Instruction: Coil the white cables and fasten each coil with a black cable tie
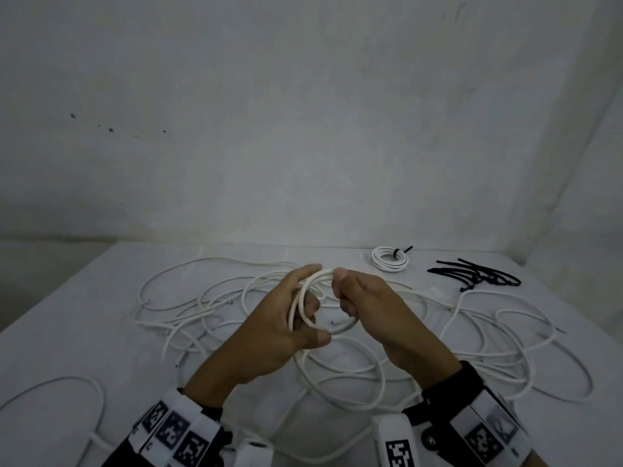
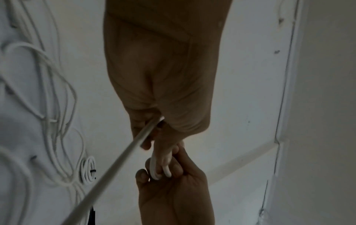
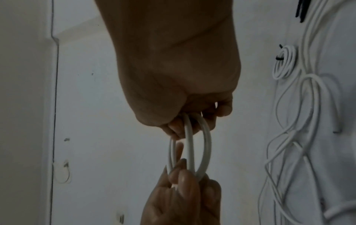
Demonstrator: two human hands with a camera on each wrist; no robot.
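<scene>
Grip: both hands hold one small white coil raised above the table; the left hand has fingers and thumb curled round its near-left side, and the right hand pinches its far-right side with bent fingers.
Coil from the wrists: the right wrist view shows about three loops running between the two hands; the left wrist view shows only a short white bend between the fingertips, the other loops covered by the fingers.
Loose end: a straight run of cable leaves the left hand toward the lower left of that view and is cut off by the frame edge.
Loose cables: many uncoiled white cables sprawl over the table beneath and around the hands; which strand feeds the coil cannot be told.
Finished coil: a white coil bound with a black tie lies at the far right of the table, well apart from the hands.
Spare ties: a bunch of black cable ties lies just right of that coil; their number is hard to make out.
Wrists: bands with black-and-white markers, cut off at the bottom edge.
</scene>
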